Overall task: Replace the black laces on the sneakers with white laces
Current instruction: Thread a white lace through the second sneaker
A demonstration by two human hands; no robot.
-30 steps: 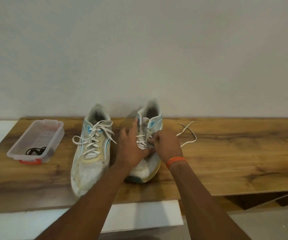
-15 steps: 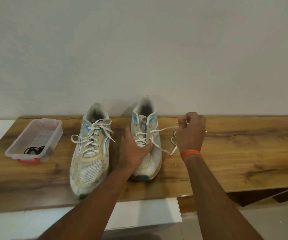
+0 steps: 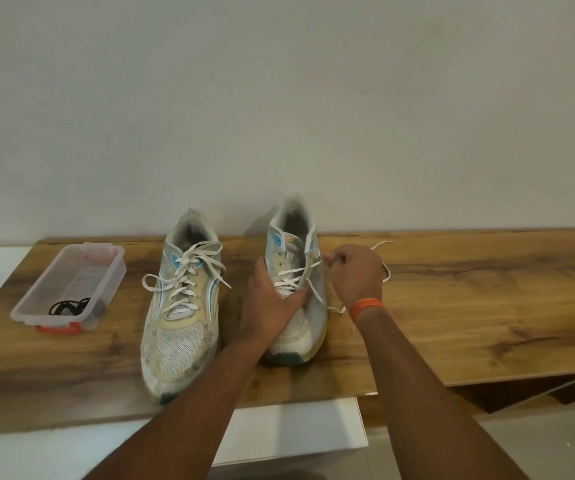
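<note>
My right hand [image 3: 355,271] has swung back to the right sneaker [image 3: 294,282], pinching its white lace [image 3: 293,271]; my left hand [image 3: 272,299] presses it, fingers spread. Left sneaker [image 3: 183,306] laced; upper eyelets remain.

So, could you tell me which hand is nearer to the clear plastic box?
Left. The left hand rests on the right-side sneaker, nearer the plastic box; the right hand is beyond that sneaker.

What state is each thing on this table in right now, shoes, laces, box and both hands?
Left sneaker: fully laced white, ends loose, untied.
Right sneaker: partly laced, upper eyelets empty.
White lace: pinched at the right side of the right sneaker.
Left hand: rests on the right sneaker, steadying it.
Right hand: pinches the white lace.
Plastic box: open, black laces inside.
</note>
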